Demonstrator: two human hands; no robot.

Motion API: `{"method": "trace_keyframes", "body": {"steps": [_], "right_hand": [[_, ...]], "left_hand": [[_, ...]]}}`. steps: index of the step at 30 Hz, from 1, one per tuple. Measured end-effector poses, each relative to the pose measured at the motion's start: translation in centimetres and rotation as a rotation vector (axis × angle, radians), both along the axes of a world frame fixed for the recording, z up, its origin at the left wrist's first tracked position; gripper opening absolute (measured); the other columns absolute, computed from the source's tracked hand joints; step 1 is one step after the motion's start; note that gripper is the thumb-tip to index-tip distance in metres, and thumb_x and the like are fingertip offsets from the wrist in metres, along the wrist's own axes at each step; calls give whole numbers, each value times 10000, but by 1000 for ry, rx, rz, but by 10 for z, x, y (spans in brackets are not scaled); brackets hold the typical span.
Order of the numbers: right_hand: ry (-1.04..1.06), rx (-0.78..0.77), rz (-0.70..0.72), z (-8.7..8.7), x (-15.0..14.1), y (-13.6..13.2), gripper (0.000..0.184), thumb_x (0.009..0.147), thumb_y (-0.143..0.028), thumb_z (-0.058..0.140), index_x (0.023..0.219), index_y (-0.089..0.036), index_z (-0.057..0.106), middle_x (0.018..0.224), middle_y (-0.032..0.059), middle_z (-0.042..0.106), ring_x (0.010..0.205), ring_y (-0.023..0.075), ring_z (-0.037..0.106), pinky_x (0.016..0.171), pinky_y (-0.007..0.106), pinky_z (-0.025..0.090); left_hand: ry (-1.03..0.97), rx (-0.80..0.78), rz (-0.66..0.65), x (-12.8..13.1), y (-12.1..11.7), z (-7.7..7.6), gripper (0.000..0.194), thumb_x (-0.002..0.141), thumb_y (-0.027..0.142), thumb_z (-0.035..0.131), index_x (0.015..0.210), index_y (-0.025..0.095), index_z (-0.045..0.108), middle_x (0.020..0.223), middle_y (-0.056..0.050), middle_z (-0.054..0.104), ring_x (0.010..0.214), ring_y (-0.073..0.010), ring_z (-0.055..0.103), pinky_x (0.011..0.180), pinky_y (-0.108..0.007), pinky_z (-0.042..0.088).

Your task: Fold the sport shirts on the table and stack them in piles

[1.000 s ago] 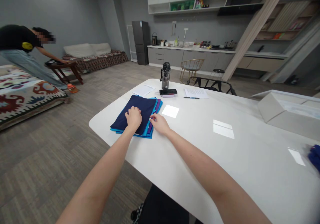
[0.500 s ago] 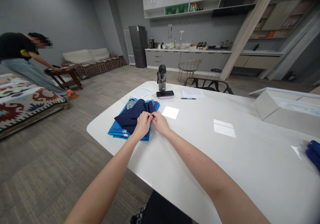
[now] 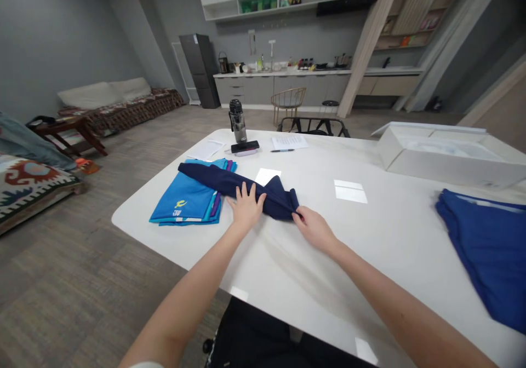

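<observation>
A navy cloth garment [image 3: 246,190] lies in a long twisted band on the white table, partly over a folded stack. My left hand [image 3: 246,206] presses flat on it with fingers spread. My right hand [image 3: 313,228] pinches its right end at the table surface. To the left is the stack, with a bright blue printed shirt [image 3: 184,201] on top and a purple garment [image 3: 216,203] showing at its edge. The navy band covers the stack's far side.
A royal blue garment [image 3: 489,253] lies at the table's right. Farther off stand a water bottle [image 3: 237,120], a phone [image 3: 245,147], papers [image 3: 289,142], a pen [image 3: 282,150] and a white box [image 3: 444,154]. A co-worker's jeans leg [image 3: 24,132] shows at far left.
The navy garment has come off the stack and now stretches rightward across the table, uncovering the blue shirt. My hands have moved apart. The view has turned, bringing the royal blue garment further in.
</observation>
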State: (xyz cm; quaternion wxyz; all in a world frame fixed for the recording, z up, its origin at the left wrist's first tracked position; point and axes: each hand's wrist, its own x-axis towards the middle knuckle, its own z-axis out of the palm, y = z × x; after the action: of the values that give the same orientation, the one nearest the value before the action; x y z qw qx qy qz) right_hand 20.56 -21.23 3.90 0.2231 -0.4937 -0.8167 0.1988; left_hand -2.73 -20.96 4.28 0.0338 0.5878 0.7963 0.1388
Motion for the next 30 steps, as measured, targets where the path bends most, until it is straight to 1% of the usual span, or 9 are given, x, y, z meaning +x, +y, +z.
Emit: {"method": "trace_keyframes", "body": {"steps": [7,10,13,16,20,22,24,27,30], "right_hand": [[-96,-185,0,13,114,-64,315,882,-211,503,635,-222,308,586,-37,435,577,132,416,594,299,236],[-125,-266,35,17,145,-90,368,864,-208,548,606,-211,287,553,-47,394,550,119,373,573,300,224],[-100,-318,61,21,163,-106,424,937,-344,588,599,-209,369,557,-49,430,550,120,394,562,294,243],[-61,-201,-89,20,174,-105,399,1008,-465,538,692,-220,539,661,-23,556,628,146,508,603,289,317],[-178,40,-373,5,188,-82,249,1035,-388,515,985,-209,681,986,77,676,914,225,630,765,320,429],[-256,40,-411,-5,191,-73,253,1015,-361,558,1162,-195,680,1126,118,666,1038,262,633,839,341,456],[-290,6,-399,-12,187,-70,310,1009,-370,576,1256,-199,655,1192,126,651,1080,270,637,854,338,469],[-296,-36,-360,-12,171,-74,299,1022,-398,555,1248,-230,656,1193,101,659,1005,240,673,790,310,468],[-290,-78,-304,-4,153,-80,254,1016,-413,568,1156,-242,695,1116,76,694,896,211,686,740,294,444]], "left_hand": [[-121,-59,-251,116,19,-19,708,1006,689,277,1565,285,441,1689,-138,312,1566,-402,223,1188,-776,118],[-85,-59,-481,166,19,-28,690,998,686,320,1516,273,510,1654,-146,379,1556,-408,241,1187,-791,39],[-65,-59,-742,209,23,-32,630,1003,635,377,1484,265,547,1650,-142,387,1565,-381,228,1198,-778,18],[-71,-102,-977,241,35,-30,595,991,586,453,1489,271,538,1666,-119,366,1576,-349,216,1213,-754,1],[-88,-128,-1235,261,53,-25,565,966,506,536,1486,285,535,1662,-73,386,1564,-303,265,1256,-679,28],[-95,-67,-1239,262,57,-22,537,946,427,583,1459,273,560,1629,-69,436,1515,-280,358,1278,-599,129],[-81,42,-1132,260,54,-20,457,934,344,605,1378,237,623,1516,-88,549,1400,-268,488,1237,-508,286],[-4,152,-940,253,45,-16,237,968,274,571,1145,191,705,1218,-108,670,1191,-270,602,1076,-441,441],[-44,138,-866,244,36,-13,151,998,268,551,1002,199,685,1084,-86,670,1065,-246,631,948,-388,491]]}}
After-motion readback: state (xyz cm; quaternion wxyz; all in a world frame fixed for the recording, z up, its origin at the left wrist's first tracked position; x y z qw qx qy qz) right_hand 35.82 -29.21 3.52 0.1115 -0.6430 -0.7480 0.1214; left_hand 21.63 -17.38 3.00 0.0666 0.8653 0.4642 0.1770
